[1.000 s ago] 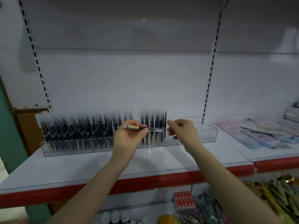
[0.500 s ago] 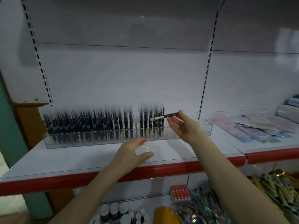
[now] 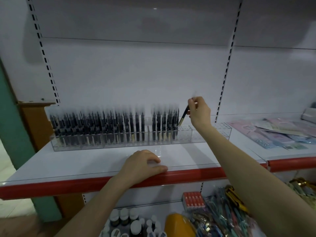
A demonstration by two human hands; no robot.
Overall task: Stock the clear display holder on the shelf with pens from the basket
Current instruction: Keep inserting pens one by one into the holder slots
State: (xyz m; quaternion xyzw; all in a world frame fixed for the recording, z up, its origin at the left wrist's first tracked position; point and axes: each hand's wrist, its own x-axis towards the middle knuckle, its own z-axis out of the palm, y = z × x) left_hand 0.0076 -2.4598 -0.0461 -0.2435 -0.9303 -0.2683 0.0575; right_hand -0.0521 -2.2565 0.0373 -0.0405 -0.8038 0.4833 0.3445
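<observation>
Your right hand (image 3: 199, 112) pinches the black pen (image 3: 184, 115) near its top, gold end slanting down-left just over the clear display holder's (image 3: 200, 135) nearest empty holes.

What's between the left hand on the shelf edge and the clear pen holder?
Nothing but bare white shelf: the head view shows no item between the left hand and the clear display holder.

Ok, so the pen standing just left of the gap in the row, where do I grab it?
Probably pinch the pen by its upper half, coming from above: it stands upright, its lower end sunk in the clear holder, with neighbours close on its left.
</observation>
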